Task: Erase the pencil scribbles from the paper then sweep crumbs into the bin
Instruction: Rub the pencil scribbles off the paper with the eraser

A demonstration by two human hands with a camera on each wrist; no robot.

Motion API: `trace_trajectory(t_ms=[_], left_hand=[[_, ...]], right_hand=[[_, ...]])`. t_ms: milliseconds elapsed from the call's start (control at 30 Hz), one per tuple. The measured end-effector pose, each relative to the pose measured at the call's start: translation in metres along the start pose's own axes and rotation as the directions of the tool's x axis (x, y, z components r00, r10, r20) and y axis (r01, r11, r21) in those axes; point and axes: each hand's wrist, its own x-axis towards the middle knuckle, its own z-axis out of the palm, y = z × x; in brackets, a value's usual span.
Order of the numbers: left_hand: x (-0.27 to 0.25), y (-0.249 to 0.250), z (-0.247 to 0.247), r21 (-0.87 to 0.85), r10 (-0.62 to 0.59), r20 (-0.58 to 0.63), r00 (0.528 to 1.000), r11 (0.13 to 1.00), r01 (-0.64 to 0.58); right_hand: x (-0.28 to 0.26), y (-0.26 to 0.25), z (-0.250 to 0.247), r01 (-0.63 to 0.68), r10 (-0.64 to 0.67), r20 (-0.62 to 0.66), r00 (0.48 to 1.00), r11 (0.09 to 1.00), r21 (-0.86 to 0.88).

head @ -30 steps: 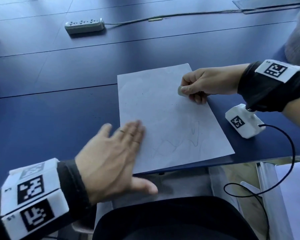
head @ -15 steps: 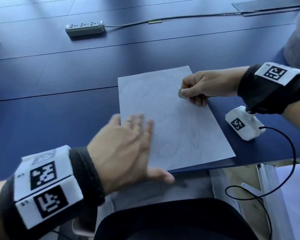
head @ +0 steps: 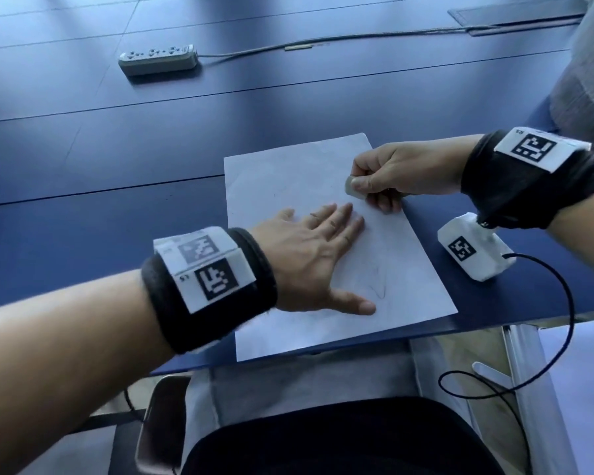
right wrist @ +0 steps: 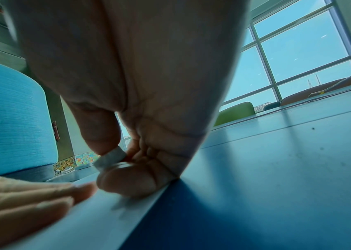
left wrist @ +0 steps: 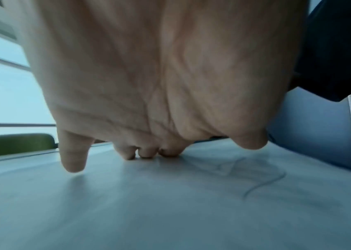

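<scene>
Head view is showing a white sheet of paper point(head: 323, 241) lying at the near edge of a blue table point(head: 117, 186). The left hand point(head: 309, 262) is pressing flat on the sheet, fingers straight, grasping nothing. The right hand point(head: 395, 176) is pinching a small white eraser point(head: 352, 186) between thumb and fingers at the paper's right edge. Faint pencil scribbles point(head: 378, 286) are showing beside the left thumb. A grey power strip point(head: 158, 58) is lying well beyond the paper.
</scene>
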Motion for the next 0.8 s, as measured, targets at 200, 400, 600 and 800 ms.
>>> trace_trajectory(t_ms=[200,400,600,800], left_hand=[[-0.022,-0.041,-0.016,0.211,-0.477,0.150,0.866,0.871,0.443],[0.004,-0.021,-0.004,-0.029,-0.138,-0.012,0.990,0.990,0.138],[-0.023,-0.064,-0.003,0.175,-0.494,0.014,0.869,0.857,0.484],[-0.038,-0.062,0.017,0.038,-0.134,0.061,0.989,0.990,0.132]], right_hand=[[-0.001,0.000,-0.003,0.003,-0.003,0.021,1.000,1.000,0.000],[0.001,0.000,-0.001,0.003,-0.003,0.002,1.000,1.000,-0.003],[0.000,0.001,-0.001,0.032,-0.031,0.005,0.999,0.998,-0.056],[-0.001,-0.002,-0.002,0.052,-0.052,-0.005,0.999,0.995,-0.080]])
